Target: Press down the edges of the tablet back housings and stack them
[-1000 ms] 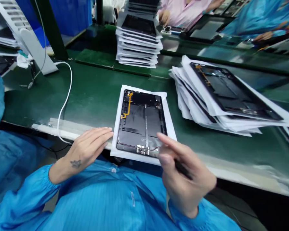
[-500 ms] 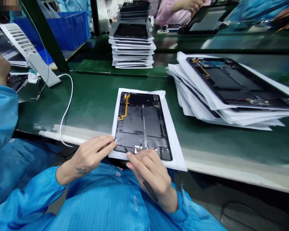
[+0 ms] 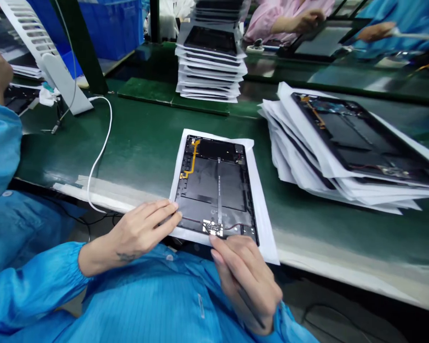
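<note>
An opened tablet housing [image 3: 200, 193], black inside with an orange ribbon cable, lies on a white paper sheet [image 3: 270, 245] at the bench's front edge. My left hand [image 3: 143, 226] rests its outstretched fingers on the housing's near-left corner, gripping nothing. In my right hand [image 3: 248, 276], the fingers are closed round slim black tweezers [image 3: 250, 305]. Their thin tip is at the small circuit board [image 3: 212, 227] along the near edge, partly hidden by my fingertips. A thin dark wire runs along that edge on both sides of the board.
More tablet housings interleaved with white sheets are stacked at right [image 3: 364, 138] and in a taller pile [image 3: 210, 71] behind. A white cable [image 3: 105, 143] trails from a slotted white stand [image 3: 52, 71]. A blue bin [image 3: 110, 31] is behind. Co-workers sit at left and opposite.
My right hand has shifted right and nearer me, moving the tweezers' tip from the wire left of the circuit board to the board itself. My left hand stays at the corner. The view has shifted slightly.
</note>
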A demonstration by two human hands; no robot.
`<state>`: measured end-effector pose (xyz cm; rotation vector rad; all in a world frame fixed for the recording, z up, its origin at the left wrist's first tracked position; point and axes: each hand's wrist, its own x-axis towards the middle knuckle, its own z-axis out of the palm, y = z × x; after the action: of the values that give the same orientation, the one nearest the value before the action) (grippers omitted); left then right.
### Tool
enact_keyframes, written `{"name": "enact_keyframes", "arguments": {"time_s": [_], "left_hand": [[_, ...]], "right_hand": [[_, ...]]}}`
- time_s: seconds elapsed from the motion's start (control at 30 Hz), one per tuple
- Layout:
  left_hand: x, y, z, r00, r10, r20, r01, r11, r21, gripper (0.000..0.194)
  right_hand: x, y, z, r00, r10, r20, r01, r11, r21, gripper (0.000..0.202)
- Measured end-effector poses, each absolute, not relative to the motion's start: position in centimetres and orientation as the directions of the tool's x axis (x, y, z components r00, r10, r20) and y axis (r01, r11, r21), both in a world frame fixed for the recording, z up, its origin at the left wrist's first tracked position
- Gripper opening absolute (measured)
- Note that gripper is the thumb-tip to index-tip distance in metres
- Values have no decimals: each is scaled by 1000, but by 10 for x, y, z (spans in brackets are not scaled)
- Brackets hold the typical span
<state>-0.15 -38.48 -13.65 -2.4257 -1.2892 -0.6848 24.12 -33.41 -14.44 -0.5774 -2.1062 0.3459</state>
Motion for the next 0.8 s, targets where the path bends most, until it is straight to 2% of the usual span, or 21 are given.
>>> {"name": "enact_keyframes", "arguments": {"time_s": [0.13, 0.23, 0.6, 0.8], "left_hand": [[6, -387, -138, 495, 687, 533, 848, -517, -122, 32], [13, -389, -139, 482, 698, 531, 866, -471, -167, 33], [17, -390, -145, 427, 697, 576, 889, -439, -127, 29], [-3, -384, -141, 458, 627, 630, 810, -586, -6, 24]], "right_hand": [[233, -321, -127, -479, 656, 583, 196, 728, -657, 34], [216, -309, -119, -546, 679, 490, 150, 655, -740, 18], [205, -303, -118, -654, 602, 457, 141, 692, -708, 18], [203, -302, -116, -684, 585, 436, 153, 699, -698, 16]]}}
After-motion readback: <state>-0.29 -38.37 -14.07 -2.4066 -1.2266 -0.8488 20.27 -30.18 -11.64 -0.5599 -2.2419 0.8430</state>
